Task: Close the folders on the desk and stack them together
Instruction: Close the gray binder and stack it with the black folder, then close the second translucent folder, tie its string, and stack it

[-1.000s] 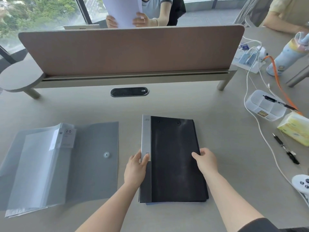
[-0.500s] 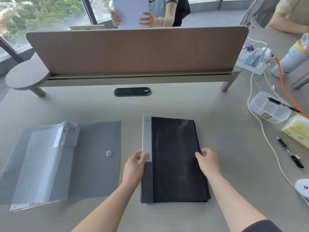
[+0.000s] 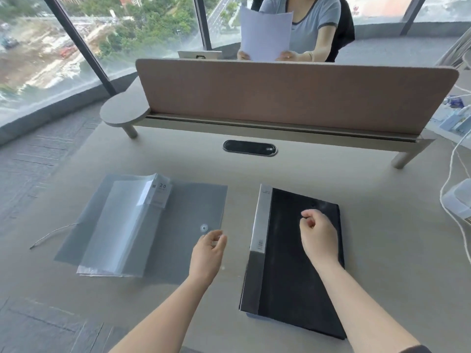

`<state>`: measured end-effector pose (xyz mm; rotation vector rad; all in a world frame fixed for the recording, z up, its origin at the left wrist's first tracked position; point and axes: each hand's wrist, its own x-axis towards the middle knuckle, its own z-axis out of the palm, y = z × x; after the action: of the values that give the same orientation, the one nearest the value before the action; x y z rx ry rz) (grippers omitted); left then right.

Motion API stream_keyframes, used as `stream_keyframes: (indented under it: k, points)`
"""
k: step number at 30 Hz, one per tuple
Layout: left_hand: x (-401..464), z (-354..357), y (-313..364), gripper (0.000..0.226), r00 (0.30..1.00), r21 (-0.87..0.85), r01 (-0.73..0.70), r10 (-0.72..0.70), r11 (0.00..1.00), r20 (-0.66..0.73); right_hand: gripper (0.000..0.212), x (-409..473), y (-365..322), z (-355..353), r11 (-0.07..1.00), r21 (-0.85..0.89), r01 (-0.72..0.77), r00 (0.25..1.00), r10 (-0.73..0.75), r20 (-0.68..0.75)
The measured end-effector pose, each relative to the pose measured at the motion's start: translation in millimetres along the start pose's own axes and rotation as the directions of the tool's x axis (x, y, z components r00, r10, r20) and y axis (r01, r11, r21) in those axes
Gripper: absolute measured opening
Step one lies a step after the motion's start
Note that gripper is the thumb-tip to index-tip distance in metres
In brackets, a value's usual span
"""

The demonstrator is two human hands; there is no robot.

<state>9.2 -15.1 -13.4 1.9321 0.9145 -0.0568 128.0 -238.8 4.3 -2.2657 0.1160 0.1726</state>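
A closed black folder [image 3: 293,271] with a grey spine lies flat on the desk, right of centre. My right hand [image 3: 318,235] hovers over its upper half in a loose fist and holds nothing. To the left, a grey translucent folder [image 3: 183,207] lies open, its clear sleeves [image 3: 122,225] fanned over the left half and a snap button [image 3: 204,228] near the right edge. My left hand [image 3: 207,253] is at that right edge just below the button, fingers loosely curled. Whether it touches the cover is unclear.
A brown divider screen [image 3: 280,95] on a raised shelf crosses the back of the desk [image 3: 382,225]; a black cable grommet [image 3: 249,148] sits in front of it. White cables [image 3: 448,179] and a plastic tray lie at the right edge. A person holding paper sits opposite.
Both hands have let go of the black folder's sides. My left hand has moved left to the grey folder's right edge and my right hand has lifted over the black cover. The view swung left.
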Motion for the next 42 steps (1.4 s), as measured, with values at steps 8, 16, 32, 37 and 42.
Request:
stream_keyframes:
  k: [8, 16, 32, 37, 42]
  points:
    - [-13, -65, -39, 0.029, 0.971, 0.085, 0.021, 0.0, 0.996, -0.24, 0.049, -20, -70, 65, 0.95, 0.02, 0.313, 0.886, -0.3, 0.355]
    - [-3, -121, -93, 0.041, 0.913, 0.161, 0.072, 0.0, 0.984, -0.409, 0.063, -50, -97, 131, 0.897, -0.106, 0.429, 0.747, -0.286, 0.6]
    - [43, -213, -170, 0.095, 0.989, 0.563, -0.13, 0.065, 0.816, 0.134, 0.068, -57, -165, 249, 0.839, -0.278, 0.468, 0.73, -0.189, 0.657]
    - [59, -228, -183, 0.096, 0.968, 0.58, -0.242, 0.149, 0.778, 0.204, 0.07, -39, -196, 281, 0.841, -0.31, 0.443, 0.757, -0.166, 0.632]
    - [71, -238, -190, 0.09, 0.95, 0.543, -0.303, 0.207, 0.783, 0.232, 0.074, -14, -225, 308, 0.855, -0.326, 0.403, 0.779, -0.133, 0.613]
